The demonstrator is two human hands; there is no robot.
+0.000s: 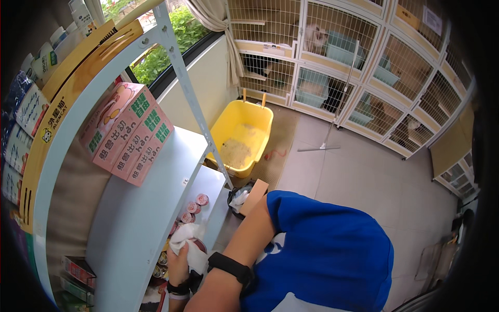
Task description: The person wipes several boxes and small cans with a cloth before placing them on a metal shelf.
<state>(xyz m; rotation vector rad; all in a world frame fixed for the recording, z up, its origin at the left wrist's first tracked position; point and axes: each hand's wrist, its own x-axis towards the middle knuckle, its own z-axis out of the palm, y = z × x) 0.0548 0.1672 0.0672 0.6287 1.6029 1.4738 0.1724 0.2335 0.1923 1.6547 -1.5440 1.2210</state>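
My left hand (180,264), with dark and pale bands at the wrist, reaches to the lower shelves at the left, its fingers closed around a crumpled white cloth (189,246). A dark reddish round rim shows against the cloth; I cannot make out what it belongs to. Several round tins with pink lids (193,208) stand just beyond this hand, and darker tins (160,265) lie beside it. My right arm (249,236), with a black strap, comes from a blue sleeve and runs down to the lower edge. Its hand is out of view.
A pale blue shelf unit (150,208) carries pink boxes (130,138), with bottles and tubs above. Beyond it stand a yellow tub (260,122) with grainy material inside and a small bin (239,200). A floor squeegee (319,148) leans against white-barred cages (332,31) with cats.
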